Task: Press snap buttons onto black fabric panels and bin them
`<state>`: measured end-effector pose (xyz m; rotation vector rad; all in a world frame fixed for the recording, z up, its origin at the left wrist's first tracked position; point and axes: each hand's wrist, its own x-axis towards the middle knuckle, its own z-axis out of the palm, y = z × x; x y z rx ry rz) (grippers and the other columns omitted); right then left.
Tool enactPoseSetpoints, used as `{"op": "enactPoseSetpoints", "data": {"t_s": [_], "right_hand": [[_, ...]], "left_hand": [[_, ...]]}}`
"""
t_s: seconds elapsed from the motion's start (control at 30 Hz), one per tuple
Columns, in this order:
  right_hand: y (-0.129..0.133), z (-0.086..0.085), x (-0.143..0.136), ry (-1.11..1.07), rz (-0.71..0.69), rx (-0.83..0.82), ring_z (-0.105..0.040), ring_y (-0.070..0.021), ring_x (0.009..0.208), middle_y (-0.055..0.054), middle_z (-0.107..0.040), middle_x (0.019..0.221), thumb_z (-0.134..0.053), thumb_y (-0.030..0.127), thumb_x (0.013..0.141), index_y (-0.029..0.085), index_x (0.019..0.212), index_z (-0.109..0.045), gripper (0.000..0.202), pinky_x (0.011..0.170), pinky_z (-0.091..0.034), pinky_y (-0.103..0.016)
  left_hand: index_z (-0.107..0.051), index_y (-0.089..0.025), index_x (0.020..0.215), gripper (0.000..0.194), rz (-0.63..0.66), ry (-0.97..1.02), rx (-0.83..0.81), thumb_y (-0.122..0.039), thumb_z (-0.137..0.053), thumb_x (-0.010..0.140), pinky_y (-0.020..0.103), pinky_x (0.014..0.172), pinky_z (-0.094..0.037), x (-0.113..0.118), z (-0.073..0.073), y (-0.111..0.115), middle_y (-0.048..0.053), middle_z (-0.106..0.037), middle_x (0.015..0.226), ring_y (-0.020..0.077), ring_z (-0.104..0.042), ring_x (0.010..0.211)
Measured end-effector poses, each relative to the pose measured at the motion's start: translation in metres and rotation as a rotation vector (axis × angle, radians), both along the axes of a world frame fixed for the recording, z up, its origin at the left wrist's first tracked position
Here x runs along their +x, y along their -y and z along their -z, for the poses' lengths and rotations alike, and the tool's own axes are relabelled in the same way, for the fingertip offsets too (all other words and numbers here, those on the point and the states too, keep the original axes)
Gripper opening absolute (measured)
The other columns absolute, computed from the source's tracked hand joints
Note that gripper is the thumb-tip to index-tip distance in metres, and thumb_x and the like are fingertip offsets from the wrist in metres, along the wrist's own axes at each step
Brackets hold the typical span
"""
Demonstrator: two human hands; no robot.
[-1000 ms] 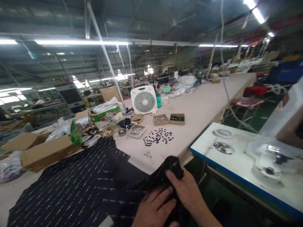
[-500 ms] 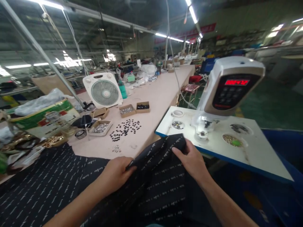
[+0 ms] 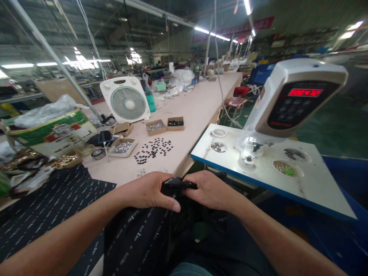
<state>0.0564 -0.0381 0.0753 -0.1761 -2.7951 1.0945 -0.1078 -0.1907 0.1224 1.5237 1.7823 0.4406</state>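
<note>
Black fabric (image 3: 140,234) printed with rows of small white lettering hangs from my two hands above my lap. My left hand (image 3: 149,193) is closed on its bunched upper edge, thumb pointing right. Close beside it, my right hand (image 3: 209,189) pinches the same folded edge. The fingertips of both hands almost meet, and part of the gripped fold is hidden under them. To the right stands a snap-fastening machine (image 3: 304,99) with a red lit display, on a white board (image 3: 313,153) with a blue edge.
Dark snap pieces (image 3: 156,149) lie scattered on the table (image 3: 189,115), near small boxes of metal parts (image 3: 123,147). A white fan (image 3: 126,99) stands behind them. More printed fabric (image 3: 57,203) covers the near left. Round wells (image 3: 286,168) in the board hold small parts.
My hands have come together, the right one moving left and the left one right. The fabric edge, stretched between them before, is now bunched and lower. The view has shifted slightly.
</note>
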Motion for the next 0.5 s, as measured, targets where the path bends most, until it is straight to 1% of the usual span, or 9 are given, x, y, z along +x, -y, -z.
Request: {"op": "enactPoseSetpoints", "data": {"t_s": [0.03, 0.07, 0.17, 0.2, 0.23, 0.3, 0.37, 0.43, 0.5], "right_hand": [[0.000, -0.004, 0.000, 0.022, -0.018, -0.011, -0.054, -0.0121, 0.064, 0.001, -0.065, 0.068, -0.060, 0.018, 0.085, 0.016, 0.072, -0.067, 0.015, 0.059, -0.031, -0.023], [0.001, -0.008, 0.000, 0.042, -0.038, -0.019, -0.052, -0.0115, 0.061, 0.001, -0.063, 0.064, -0.060, 0.018, 0.083, 0.016, 0.069, -0.066, 0.015, 0.057, -0.029, -0.023], [0.004, -0.015, -0.002, 0.120, -0.094, -0.055, -0.046, -0.0101, 0.054, 0.003, -0.053, 0.056, -0.061, 0.022, 0.082, 0.016, 0.063, -0.061, 0.020, 0.052, -0.026, -0.024], [0.003, -0.016, -0.003, 0.141, -0.106, -0.077, -0.045, -0.0098, 0.052, 0.003, -0.050, 0.055, -0.060, 0.024, 0.083, 0.016, 0.062, -0.060, 0.023, 0.051, -0.026, -0.024], [0.002, -0.015, -0.004, 0.156, -0.116, -0.102, -0.044, -0.0096, 0.052, 0.004, -0.048, 0.055, -0.059, 0.025, 0.084, 0.016, 0.062, -0.059, 0.024, 0.050, -0.026, -0.023], [-0.001, -0.013, -0.005, 0.163, -0.134, -0.148, -0.046, -0.0100, 0.054, 0.004, -0.049, 0.057, -0.058, 0.025, 0.086, 0.016, 0.065, -0.058, 0.023, 0.051, -0.029, -0.023], [-0.005, -0.008, -0.005, 0.139, -0.148, -0.177, -0.051, -0.0113, 0.060, 0.003, -0.055, 0.064, -0.056, 0.024, 0.089, 0.016, 0.071, -0.061, 0.021, 0.055, -0.032, -0.022], [-0.010, -0.004, -0.003, 0.104, -0.150, -0.189, -0.055, -0.0129, 0.068, 0.001, -0.061, 0.073, -0.055, 0.025, 0.092, 0.016, 0.078, -0.064, 0.018, 0.060, -0.036, -0.022], [-0.012, 0.000, -0.001, 0.084, -0.141, -0.188, -0.058, -0.0141, 0.074, -0.001, -0.066, 0.080, -0.057, 0.026, 0.093, 0.016, 0.086, -0.067, 0.015, 0.066, -0.039, -0.023]], "left_hand": [[-0.067, -0.021, 0.095, 0.040, 0.027, -0.052, -0.041, -0.048, -0.080, 0.068, 0.023, 0.064, -0.039, -0.002, -0.001, 0.000, -0.004, -0.067, 0.084, 0.0178, -0.059, 0.078], [-0.068, -0.022, 0.094, 0.037, 0.048, -0.138, -0.077, -0.044, -0.080, 0.067, 0.024, 0.064, -0.038, -0.004, -0.002, 0.001, -0.003, -0.068, 0.084, 0.0192, -0.061, 0.079], [-0.071, -0.023, 0.087, 0.018, 0.112, -0.432, -0.122, -0.029, -0.072, 0.070, 0.027, 0.063, -0.035, -0.010, -0.005, -0.001, 0.000, -0.070, 0.081, 0.0211, -0.061, 0.076], [-0.071, -0.023, 0.085, 0.015, 0.128, -0.477, -0.110, -0.025, -0.068, 0.071, 0.027, 0.063, -0.035, -0.013, -0.005, -0.002, 0.001, -0.070, 0.081, 0.0208, -0.061, 0.075], [-0.071, -0.022, 0.083, 0.012, 0.136, -0.472, -0.095, -0.023, -0.064, 0.073, 0.027, 0.063, -0.035, -0.015, -0.004, -0.004, 0.001, -0.069, 0.079, 0.0199, -0.060, 0.074], [-0.069, -0.020, 0.078, 0.013, 0.132, -0.325, -0.083, -0.022, -0.057, 0.077, 0.026, 0.063, -0.037, -0.019, 0.002, -0.006, 0.000, -0.066, 0.074, 0.0173, -0.058, 0.070], [-0.068, -0.018, 0.078, 0.016, 0.090, -0.077, -0.094, -0.025, -0.054, 0.081, 0.025, 0.064, -0.040, -0.021, 0.014, -0.007, -0.001, -0.064, 0.071, 0.0157, -0.056, 0.068], [-0.070, -0.018, 0.086, 0.019, 0.024, 0.170, -0.094, -0.031, -0.058, 0.082, 0.025, 0.067, -0.044, -0.021, 0.028, -0.006, -0.001, -0.067, 0.075, 0.0165, -0.058, 0.072], [-0.072, -0.019, 0.095, 0.024, -0.039, 0.350, -0.094, -0.035, -0.064, 0.080, 0.027, 0.072, -0.048, -0.018, 0.040, -0.002, 0.000, -0.070, 0.085, 0.0187, -0.061, 0.078]]}}
